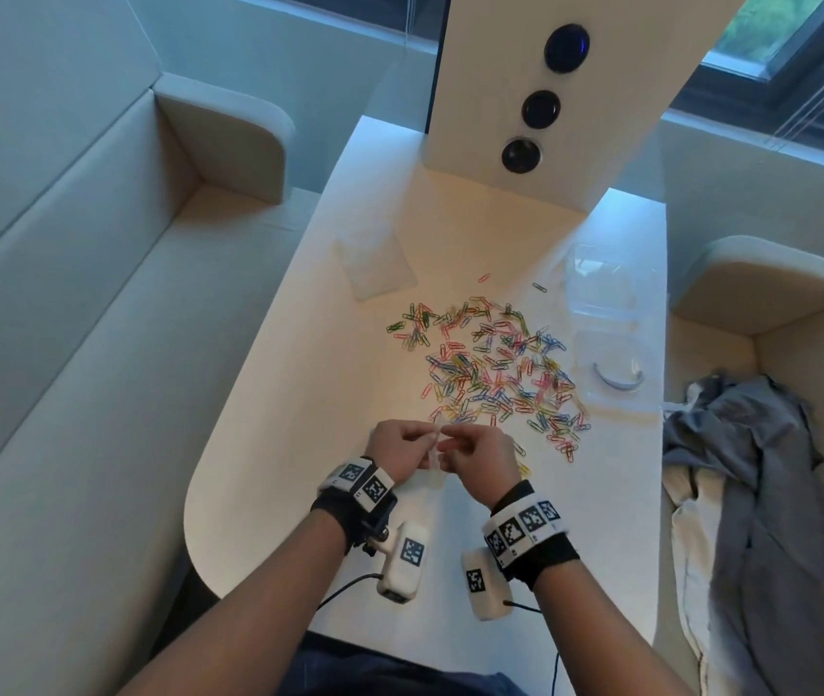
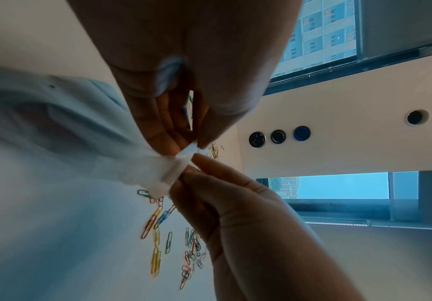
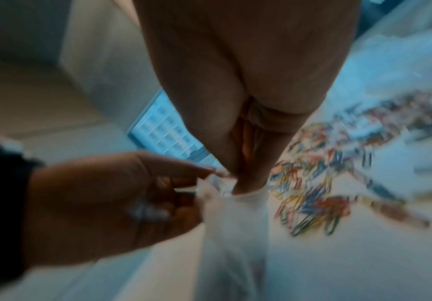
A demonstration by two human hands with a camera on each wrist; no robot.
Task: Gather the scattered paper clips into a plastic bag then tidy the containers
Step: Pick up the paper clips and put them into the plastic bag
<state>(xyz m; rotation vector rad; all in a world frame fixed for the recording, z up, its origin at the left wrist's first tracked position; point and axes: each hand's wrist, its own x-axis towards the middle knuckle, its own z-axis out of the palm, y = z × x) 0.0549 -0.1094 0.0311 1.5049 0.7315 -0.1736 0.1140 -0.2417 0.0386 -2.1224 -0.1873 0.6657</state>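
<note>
Left hand (image 2: pixel 183 67) pinches bag (image 2: pixel 168 171) rim from above; right hand (image 2: pixel 235 213) pinches same rim from below. Bag trails left, blurred. Clips (image 2: pixel 173 240) scattered on desk (image 2: pixel 68 244) beneath. Three round buttons (image 2: pixel 278 136) on white panel (image 2: pixel 338 142).

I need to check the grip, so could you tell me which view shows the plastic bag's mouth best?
The left wrist view: both hands' fingers pinch the plastic bag mouth, sharply. The right wrist view is blurred; the head view hides it behind the hands.
</note>
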